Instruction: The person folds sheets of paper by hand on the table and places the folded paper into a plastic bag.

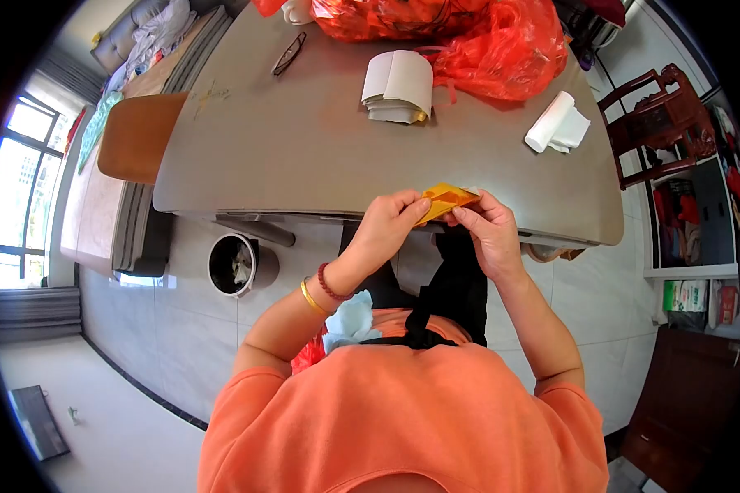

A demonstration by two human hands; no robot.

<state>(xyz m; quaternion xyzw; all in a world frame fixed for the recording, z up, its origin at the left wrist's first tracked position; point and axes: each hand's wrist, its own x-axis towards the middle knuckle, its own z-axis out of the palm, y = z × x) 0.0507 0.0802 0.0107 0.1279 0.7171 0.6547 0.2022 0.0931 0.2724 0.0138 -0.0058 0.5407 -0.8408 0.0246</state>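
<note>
Just over the near edge of the table (304,156), a small yellow-orange folded piece, like paper or a wrapper (446,200), is held between my two hands. My left hand (389,220) pinches its left end between thumb and fingers. At its right end, the thumb and fingers of my right hand (489,230) are closed on it, with a little whitish bit showing there. What the piece is exactly, and whether anything lies inside it, cannot be made out.
On the table are a stack of white sheets (397,82), a white roll (553,122), red plastic bags (501,49) and eyeglasses (289,54). A brown chair (142,135) stands at the left. A lined bin (237,264) is on the floor. Light-blue material (352,320) lies by my lap.
</note>
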